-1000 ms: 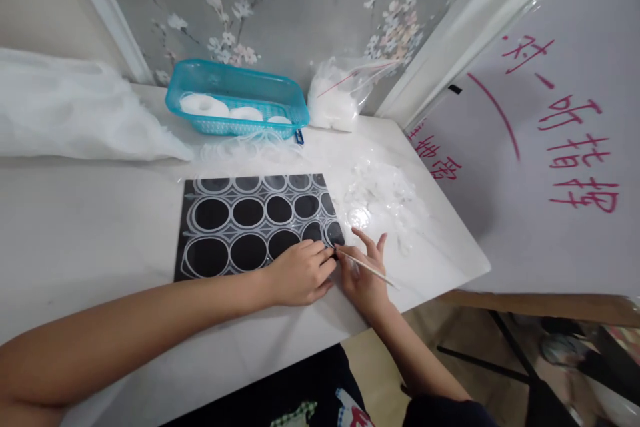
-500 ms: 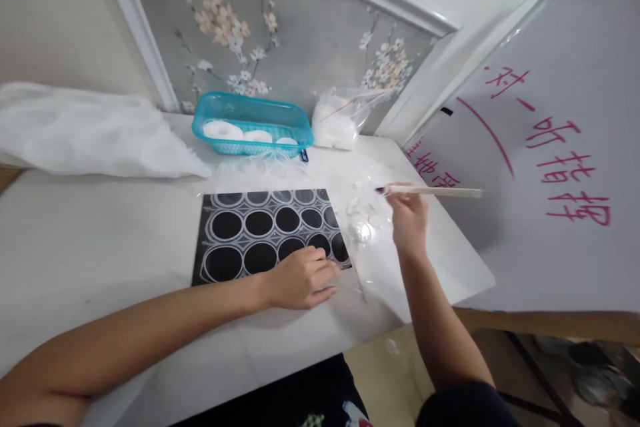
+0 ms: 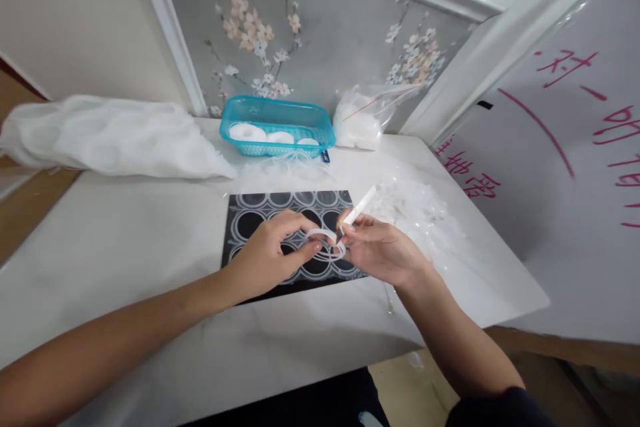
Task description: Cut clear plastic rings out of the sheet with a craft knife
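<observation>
A white ring (image 3: 321, 233) is pinched between the thumb and fingers of my left hand (image 3: 273, 250), above a black sheet (image 3: 246, 224) printed with grey circles. My right hand (image 3: 387, 250) grips a slim, white, stick-shaped tool (image 3: 361, 205), slanted with its dark lower end at the ring. The fingers of my right hand are also close to the ring's right side; I cannot tell if they touch it. Thin white loops around the ring partly blend with the sheet's printed circles.
A blue plastic basket (image 3: 270, 149) holding white rings (image 3: 247, 133) stands at the back, with thin white strips (image 3: 285, 170) before it. Beside it is a clear bag (image 3: 361, 127) of white material. A white bundle (image 3: 105, 137) lies left, clear scraps (image 3: 420, 213) right, near a whiteboard (image 3: 550, 227).
My right hand has moved left from beside the sheet, turning the tool from level to slanted. My left hand has lifted off the sheet's edge and now holds the ring. The view has shifted.
</observation>
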`<state>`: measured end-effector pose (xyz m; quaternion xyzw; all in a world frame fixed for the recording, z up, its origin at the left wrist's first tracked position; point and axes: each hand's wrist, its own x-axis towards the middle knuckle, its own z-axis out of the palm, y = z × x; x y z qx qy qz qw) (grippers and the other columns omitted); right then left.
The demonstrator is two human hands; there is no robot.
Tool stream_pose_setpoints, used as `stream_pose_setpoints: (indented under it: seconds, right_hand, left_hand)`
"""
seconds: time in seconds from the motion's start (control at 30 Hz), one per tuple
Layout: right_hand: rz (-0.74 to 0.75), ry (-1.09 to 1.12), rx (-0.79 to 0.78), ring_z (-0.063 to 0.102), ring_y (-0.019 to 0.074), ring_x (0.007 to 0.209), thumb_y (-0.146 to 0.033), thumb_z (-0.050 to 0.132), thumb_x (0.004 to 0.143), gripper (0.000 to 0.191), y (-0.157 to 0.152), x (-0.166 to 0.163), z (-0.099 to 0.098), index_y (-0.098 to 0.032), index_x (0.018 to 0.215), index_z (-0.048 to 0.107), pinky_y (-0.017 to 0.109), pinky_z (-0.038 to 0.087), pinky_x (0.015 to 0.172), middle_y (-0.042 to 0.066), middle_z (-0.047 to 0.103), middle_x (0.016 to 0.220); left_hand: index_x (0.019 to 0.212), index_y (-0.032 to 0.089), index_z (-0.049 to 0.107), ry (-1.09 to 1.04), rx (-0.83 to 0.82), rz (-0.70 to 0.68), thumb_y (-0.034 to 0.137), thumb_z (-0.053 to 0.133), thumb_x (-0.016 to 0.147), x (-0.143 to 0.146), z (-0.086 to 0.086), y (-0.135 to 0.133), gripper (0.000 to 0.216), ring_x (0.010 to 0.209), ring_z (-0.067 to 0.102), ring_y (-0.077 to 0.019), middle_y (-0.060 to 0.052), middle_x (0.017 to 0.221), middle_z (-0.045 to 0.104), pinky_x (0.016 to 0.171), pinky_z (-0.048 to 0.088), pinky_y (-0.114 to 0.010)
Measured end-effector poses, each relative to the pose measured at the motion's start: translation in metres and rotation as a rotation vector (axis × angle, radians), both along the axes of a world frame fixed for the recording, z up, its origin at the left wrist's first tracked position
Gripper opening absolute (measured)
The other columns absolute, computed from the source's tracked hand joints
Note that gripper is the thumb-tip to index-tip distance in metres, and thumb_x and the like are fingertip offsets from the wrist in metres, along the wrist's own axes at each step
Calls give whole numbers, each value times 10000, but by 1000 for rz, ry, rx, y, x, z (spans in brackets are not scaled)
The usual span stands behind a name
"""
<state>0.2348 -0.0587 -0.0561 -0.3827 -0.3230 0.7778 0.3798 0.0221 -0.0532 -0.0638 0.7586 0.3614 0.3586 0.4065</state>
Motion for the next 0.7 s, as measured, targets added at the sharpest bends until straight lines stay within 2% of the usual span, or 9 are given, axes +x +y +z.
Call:
stream_pose_setpoints:
  seconds: [0.1, 0.2, 0.3, 0.37, 0.47, 0.53, 0.57, 0.63, 0.7]
  right_hand:
    - [39, -31, 8, 673, 173, 716, -289, 785, 711, 120, 1, -13, -2, -247, 715, 674, 306, 556, 690, -12, 644, 628]
    - [74, -103, 68, 712, 218, 783, -330, 757, 727, 137, -1, -24, -6, -252, 744, 646, 366, 585, 742, 21, 712, 716]
    - [72, -148, 195, 722, 229, 819, -342, 728, 767, 116, -4, -33, -9, -256, 760, 651, 395, 591, 787, 27, 734, 778]
    - [71, -117, 242, 718, 230, 836, -336, 720, 787, 98, -5, -39, -11, -269, 763, 653, 404, 585, 816, 12, 714, 758]
    - [83, -73, 207, 709, 222, 823, -351, 742, 777, 118, -8, -49, -14, -283, 770, 646, 407, 575, 848, -9, 683, 735]
    - [73, -99, 219, 703, 216, 840, -366, 745, 785, 121, -12, -55, -17, -282, 798, 659, 404, 562, 871, -8, 697, 760]
    - [61, -124, 245, 699, 214, 854, -369, 737, 800, 114, -14, -57, -19, -279, 816, 669, 401, 554, 875, -3, 709, 780]
    - [32, -171, 303, 689, 203, 858, -368, 721, 830, 97, -18, -62, -25, -276, 840, 690, 386, 542, 849, 4, 728, 815]
    - [4, -197, 332, 675, 188, 822, -364, 723, 842, 87, -22, -64, -30, -280, 849, 704, 360, 533, 797, 0, 731, 813]
  left_hand:
    - [859, 217, 707, 26, 77, 143, 299, 622, 896, -15, 0, -5, 124, 808, 651, -170, -10, 847, 715, 740, 507, -290]
    - [837, 219, 716, 68, 50, 251, 335, 635, 873, -31, -3, -9, 146, 672, 605, -151, 14, 675, 651, 607, 462, -247]
    - [825, 221, 720, 101, -6, 292, 321, 642, 868, -47, -6, -13, 134, 524, 486, -112, 48, 566, 572, 536, 402, -234]
    - [835, 222, 719, 82, -15, 285, 325, 640, 884, -54, -8, -17, 139, 550, 504, -113, 36, 632, 614, 546, 409, -240]
    - [860, 227, 711, 46, 71, 305, 322, 638, 905, -61, -17, -24, 128, 795, 609, -153, -21, 927, 670, 658, 478, -257]
    - [969, 231, 685, 31, 187, 382, 278, 673, 883, -63, -27, -31, 99, 913, 600, -166, -53, 1123, 613, 729, 501, -273]
    - [1027, 232, 658, 18, 253, 424, 246, 696, 862, -63, -32, -35, 169, 917, 586, -163, -58, 1149, 586, 744, 502, -276]
    - [1061, 229, 610, -23, 328, 422, 193, 708, 849, -63, -41, -43, 236, 848, 562, -145, -37, 1043, 586, 738, 490, -266]
    - [999, 216, 614, -55, 254, 317, 216, 648, 912, -62, -46, -50, 93, 765, 547, -132, -6, 878, 589, 702, 470, -252]
